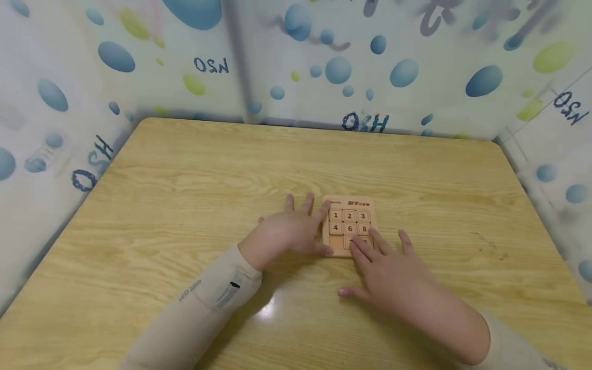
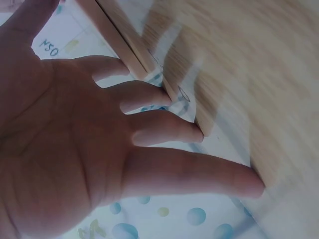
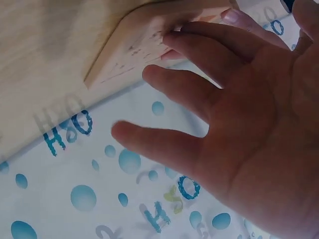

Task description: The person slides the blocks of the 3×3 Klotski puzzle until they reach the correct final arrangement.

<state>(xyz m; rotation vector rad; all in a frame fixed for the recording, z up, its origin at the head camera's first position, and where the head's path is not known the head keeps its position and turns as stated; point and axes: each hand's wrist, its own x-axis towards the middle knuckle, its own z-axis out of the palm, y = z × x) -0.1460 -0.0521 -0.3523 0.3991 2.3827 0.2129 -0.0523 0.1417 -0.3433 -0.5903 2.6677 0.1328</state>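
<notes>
A wooden number slide puzzle (image 1: 353, 199) lies flat on the table, its tiles reading 1, 2, 3 above 4, 6, 8. The bottom left cell is bare, and two partly covered tiles fill the rest of that row. At the puzzle's left edge is my left hand (image 1: 296, 231), fingers spread, with the index finger near the upper corner and the thumb at the lower corner. My right hand (image 1: 398, 277) reaches in from the lower right, its extended fingertips on the bottom row tiles. The right wrist view shows those fingers over the puzzle (image 3: 132, 55), thumb held apart.
The wood-grain table (image 1: 208, 169) stretches out on every side of the puzzle. Behind it and along both sides stand pale walls (image 1: 296, 67) printed with blue and green bubbles and lettering. Light-coloured sleeves (image 1: 199, 308) cover both forearms.
</notes>
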